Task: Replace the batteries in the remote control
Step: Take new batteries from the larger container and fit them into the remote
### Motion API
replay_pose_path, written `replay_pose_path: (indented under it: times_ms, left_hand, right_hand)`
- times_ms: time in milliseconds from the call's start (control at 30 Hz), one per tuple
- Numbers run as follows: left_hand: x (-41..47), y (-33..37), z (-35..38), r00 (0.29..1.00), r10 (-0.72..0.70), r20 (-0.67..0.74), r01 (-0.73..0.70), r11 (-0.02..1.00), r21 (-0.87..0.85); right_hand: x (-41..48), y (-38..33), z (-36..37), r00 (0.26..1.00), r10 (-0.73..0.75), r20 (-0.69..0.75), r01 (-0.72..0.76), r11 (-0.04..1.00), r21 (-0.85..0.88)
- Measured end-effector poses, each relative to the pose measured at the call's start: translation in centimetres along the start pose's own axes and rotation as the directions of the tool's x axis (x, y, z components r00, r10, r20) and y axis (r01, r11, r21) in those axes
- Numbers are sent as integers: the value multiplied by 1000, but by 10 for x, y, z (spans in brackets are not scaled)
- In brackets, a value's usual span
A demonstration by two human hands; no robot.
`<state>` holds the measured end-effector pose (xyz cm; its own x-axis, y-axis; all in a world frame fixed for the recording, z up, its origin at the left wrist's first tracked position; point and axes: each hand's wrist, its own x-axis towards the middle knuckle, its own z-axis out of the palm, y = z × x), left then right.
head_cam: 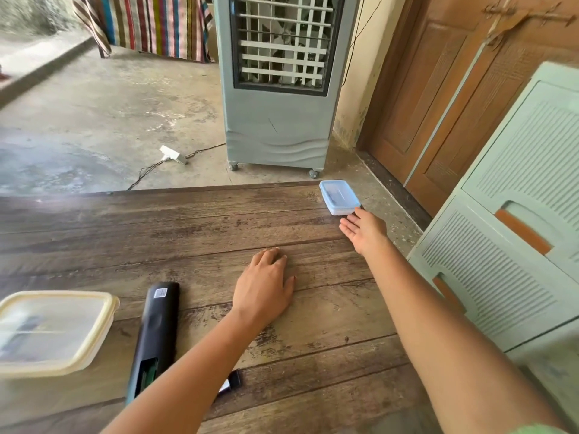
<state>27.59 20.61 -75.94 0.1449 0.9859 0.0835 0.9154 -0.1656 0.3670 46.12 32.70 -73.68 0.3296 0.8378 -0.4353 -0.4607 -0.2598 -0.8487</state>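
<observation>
Bare, our right hand (365, 230) reaches with fingers spread, empty, just short of the blue lidded box (339, 197) at the desk's (188, 220) far corner; our left hand (266, 283) lies flat, holding nothing. Light and rigid, the remote control (158, 321) lies face down beside it, battery bay open; we would grip its sides. A cream box (50, 332) holds something dark, unclear.

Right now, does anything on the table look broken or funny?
The black remote lies face down with its battery slot open near the bottom. Its cover seems to lie beside it, part hidden by the left arm. Nothing looks spilled.
</observation>
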Motion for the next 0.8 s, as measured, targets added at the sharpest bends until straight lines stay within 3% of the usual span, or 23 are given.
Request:
replay_pose_path:
  times_ms: [133, 267, 500, 633, 800]
  left_hand:
    - [-15, 4, -9, 1000, -27, 1, 27, 997, -68]
    - [-38, 5, -23, 994, -86, -63, 71, 977, -203]
    - [-98, -8, -49, 963, -200, -179, 123, 922, -368]
    - [-134, -22, -63, 932, -258, -254, 130, 894, -429]
    - [-172, -41, -80, 912, -266, -312, 129, 909, -397]
  right_hand:
    - [-28, 6, -9, 998, -14, 60, 17, 998, -60]
    - [-86, 28, -11, 989, -40, 144, 74, 967, -242]
    - [-178, 92, -5, 907, -176, 382, 365, 780, -508]
    - [-221, 111, 4, 840, -262, 474, 509, 682, -525]
    - [-260, 128, 12, 796, -317, 516, 577, 656, -487]
